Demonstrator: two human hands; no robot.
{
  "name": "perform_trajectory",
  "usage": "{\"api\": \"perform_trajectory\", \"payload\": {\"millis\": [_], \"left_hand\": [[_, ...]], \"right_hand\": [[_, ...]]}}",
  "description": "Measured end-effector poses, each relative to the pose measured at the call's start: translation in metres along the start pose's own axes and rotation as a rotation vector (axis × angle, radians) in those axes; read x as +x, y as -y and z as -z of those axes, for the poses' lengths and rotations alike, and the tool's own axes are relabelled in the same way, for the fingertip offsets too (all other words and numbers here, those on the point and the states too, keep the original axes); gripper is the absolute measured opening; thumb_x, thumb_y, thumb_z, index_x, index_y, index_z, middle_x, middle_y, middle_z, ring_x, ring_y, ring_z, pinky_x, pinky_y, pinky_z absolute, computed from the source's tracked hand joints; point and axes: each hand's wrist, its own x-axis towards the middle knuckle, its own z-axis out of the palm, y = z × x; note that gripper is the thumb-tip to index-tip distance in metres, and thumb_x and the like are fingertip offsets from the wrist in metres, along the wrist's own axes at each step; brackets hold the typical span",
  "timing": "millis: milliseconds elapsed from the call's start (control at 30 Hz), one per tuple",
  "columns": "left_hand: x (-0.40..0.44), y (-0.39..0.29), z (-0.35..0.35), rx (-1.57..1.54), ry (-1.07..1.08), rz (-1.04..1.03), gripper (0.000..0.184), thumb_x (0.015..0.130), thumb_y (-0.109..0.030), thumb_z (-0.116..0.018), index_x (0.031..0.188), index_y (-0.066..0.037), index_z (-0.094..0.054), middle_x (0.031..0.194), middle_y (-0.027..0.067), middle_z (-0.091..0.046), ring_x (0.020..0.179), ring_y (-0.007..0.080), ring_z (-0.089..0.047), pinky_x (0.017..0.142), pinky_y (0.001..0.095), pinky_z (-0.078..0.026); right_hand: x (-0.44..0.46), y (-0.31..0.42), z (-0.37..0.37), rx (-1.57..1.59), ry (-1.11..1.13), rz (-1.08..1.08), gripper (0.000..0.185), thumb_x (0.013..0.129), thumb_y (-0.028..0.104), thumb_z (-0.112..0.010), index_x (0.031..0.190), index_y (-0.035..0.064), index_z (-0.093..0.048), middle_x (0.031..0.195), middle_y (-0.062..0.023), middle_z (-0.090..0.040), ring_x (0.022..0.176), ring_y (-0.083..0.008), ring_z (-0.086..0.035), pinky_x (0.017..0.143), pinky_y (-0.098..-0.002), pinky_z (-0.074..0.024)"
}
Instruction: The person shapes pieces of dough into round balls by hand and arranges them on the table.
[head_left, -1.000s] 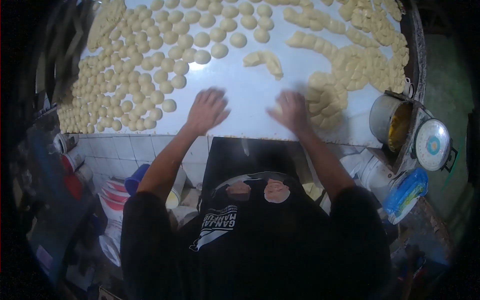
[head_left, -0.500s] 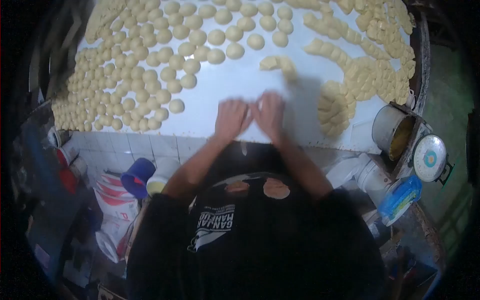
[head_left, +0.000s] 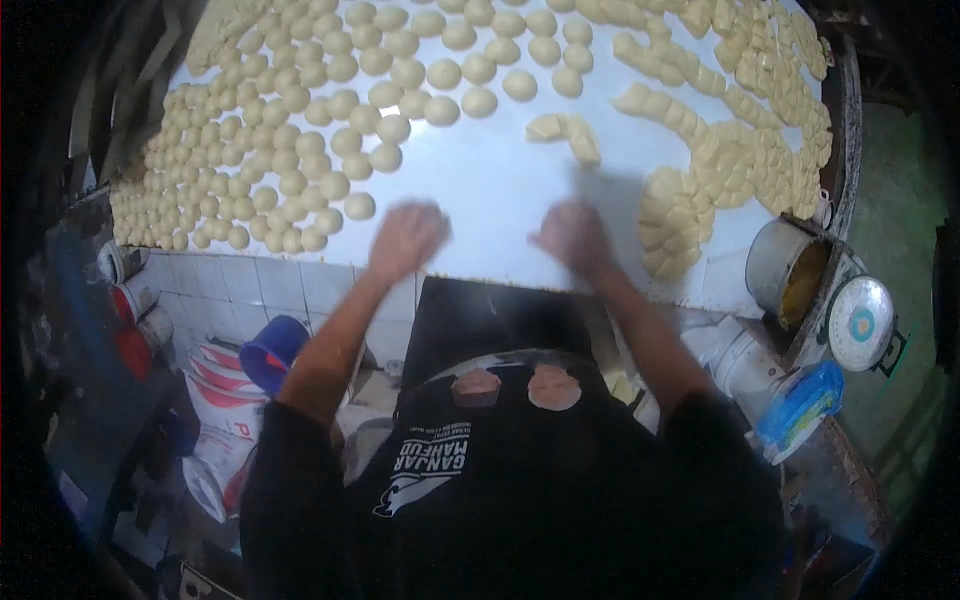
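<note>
My left hand (head_left: 411, 240) is over the white tabletop (head_left: 470, 190), just right of the nearest round dough balls (head_left: 359, 206). Its fingers curl downward and are blurred; whatever they hold, if anything, is hidden underneath. My right hand (head_left: 574, 237) is apart from it, close to the table's front edge, also blurred and with fingers curled in. Its thumb points toward the left hand. Beyond the right hand lies a short bent strip of dough (head_left: 565, 130). To its right sits a cluster of cut dough pieces (head_left: 672, 220).
Rows of dough strips (head_left: 665, 60) cover the table's back right. At the right edge are a metal pot (head_left: 772, 262) on its side and a dial scale (head_left: 860, 320). A purple bucket (head_left: 273, 353) and printed sacks (head_left: 225, 410) stand below at left.
My hands were together at the middle of the table's front. They have separated, the left going left and the right going right and slightly down.
</note>
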Motion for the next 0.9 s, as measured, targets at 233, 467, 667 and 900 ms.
{"api": "perform_trajectory", "payload": {"millis": [233, 467, 667, 900], "left_hand": [[0.021, -0.085, -0.046, -0.096, -0.222, 0.268, 0.023, 0.092, -0.021, -0.079, 0.107, -0.008, -0.067, 0.109, 0.0148, -0.066, 0.102, 0.0392, -0.062, 0.09, 0.0523, -0.048], [0.079, -0.066, -0.037, 0.125, -0.31, 0.662, 0.024, 0.093, -0.021, -0.079, 0.109, -0.006, -0.067, 0.113, 0.0149, -0.067, 0.106, 0.0395, -0.061, 0.095, 0.0526, -0.047], [-0.004, -0.055, -0.019, -0.079, -0.143, 0.282, 0.028, 0.091, -0.018, -0.081, 0.111, -0.008, -0.065, 0.119, 0.0119, -0.066, 0.117, 0.0377, -0.06, 0.101, 0.0504, -0.047], [0.016, -0.085, -0.03, 0.005, -0.231, 0.452, 0.036, 0.09, -0.022, -0.08, 0.122, -0.01, -0.065, 0.129, 0.0121, -0.065, 0.123, 0.0372, -0.059, 0.103, 0.0525, -0.047]], "right_hand": [[0.027, 0.051, 0.0, 0.134, -0.472, 0.01, 0.029, 0.084, 0.029, -0.085, 0.087, 0.0095, -0.064, 0.1, -0.0117, -0.064, 0.1, -0.0333, -0.061, 0.088, -0.0511, -0.0467], [0.085, 0.03, 0.024, 0.16, -0.505, -0.199, 0.031, 0.083, 0.032, -0.085, 0.094, 0.0086, -0.068, 0.098, -0.0102, -0.062, 0.099, -0.0326, -0.059, 0.088, -0.0483, -0.0466], [0.017, -0.005, 0.02, -0.17, -0.006, -0.029, 0.031, 0.08, 0.031, -0.09, 0.091, 0.0102, -0.07, 0.105, -0.0066, -0.066, 0.102, -0.0308, -0.061, 0.087, -0.0468, -0.0474], [0.004, 0.032, 0.0, 0.171, -0.395, -0.097, 0.033, 0.092, 0.029, -0.082, 0.111, 0.0064, -0.067, 0.109, -0.0132, -0.066, 0.116, -0.0401, -0.06, 0.1, -0.0588, -0.0438]]}}
